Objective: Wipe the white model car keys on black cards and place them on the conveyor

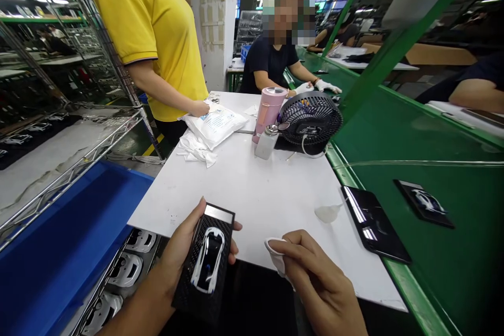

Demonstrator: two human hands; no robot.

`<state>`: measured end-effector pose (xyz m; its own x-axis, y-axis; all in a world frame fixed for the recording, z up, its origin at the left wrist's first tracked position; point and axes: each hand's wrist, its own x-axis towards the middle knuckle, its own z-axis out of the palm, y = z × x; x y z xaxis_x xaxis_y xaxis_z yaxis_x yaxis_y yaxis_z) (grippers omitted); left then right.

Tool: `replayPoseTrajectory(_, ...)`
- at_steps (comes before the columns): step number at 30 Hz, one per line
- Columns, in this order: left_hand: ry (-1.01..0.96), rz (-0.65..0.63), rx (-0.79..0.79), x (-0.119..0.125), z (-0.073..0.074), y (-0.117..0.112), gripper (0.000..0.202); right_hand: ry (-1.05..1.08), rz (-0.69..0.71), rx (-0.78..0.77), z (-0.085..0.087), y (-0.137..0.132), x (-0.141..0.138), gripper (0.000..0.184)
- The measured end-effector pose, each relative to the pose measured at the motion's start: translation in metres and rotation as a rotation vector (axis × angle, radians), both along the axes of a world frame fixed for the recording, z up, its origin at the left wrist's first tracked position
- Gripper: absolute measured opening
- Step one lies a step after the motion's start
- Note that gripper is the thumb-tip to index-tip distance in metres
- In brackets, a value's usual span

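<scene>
Lower centre, my left hand (pixel 184 253) cradles a black base (pixel 185 296) carrying a white model car (pixel 207 260); it looks light and fragile, so I'd grip the base's edges. To the right, my right hand (pixel 317 273) pinches a soft white cloth (pixel 276 257) by the surface (pixel 252 205) edge.

The model car (pixel 207 261) has a glossy white finish and sits on a black base (pixel 186 278) with a rough carbon-weave texture and a brushed metal plate (pixel 219 213). Beside that base, the cloth (pixel 275 255) looks soft and matt; the tabletop (pixel 252 194) is smooth matt white.
</scene>
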<state>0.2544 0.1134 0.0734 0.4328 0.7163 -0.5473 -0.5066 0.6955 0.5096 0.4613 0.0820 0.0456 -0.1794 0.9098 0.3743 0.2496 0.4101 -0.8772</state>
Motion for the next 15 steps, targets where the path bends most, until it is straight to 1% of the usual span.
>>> replayPoseTrajectory(2,-0.023,0.181,-0.048,0.005,-0.002,0.003,0.054,0.085,-0.016,-0.007,-0.005,-0.007,-0.012,0.027)
replayPoseTrajectory(4,-0.029,0.364,-0.058,0.009,-0.003,0.005,0.040,0.202,-0.013,-0.025,-0.010,-0.015,-0.027,0.028)
replayPoseTrajectory(6,-0.027,0.472,-0.051,0.012,-0.003,0.006,0.029,0.303,-0.002,-0.035,-0.015,-0.022,-0.041,0.027)
replayPoseTrajectory(8,-0.029,0.509,-0.061,0.015,-0.003,0.006,0.027,0.360,-0.019,-0.042,-0.017,-0.027,-0.052,0.025)
replayPoseTrajectory(10,-0.033,0.531,-0.085,0.017,-0.004,0.005,0.026,0.391,-0.047,-0.062,-0.015,-0.029,-0.057,0.023)
replayPoseTrajectory(12,-0.035,0.543,-0.114,0.019,-0.007,0.002,0.024,0.418,-0.059,-0.098,-0.009,-0.028,-0.059,0.022)
replayPoseTrajectory(15,-0.041,0.548,-0.141,0.021,-0.011,-0.001,0.023,0.433,-0.030,-0.118,0.000,-0.026,-0.060,0.024)
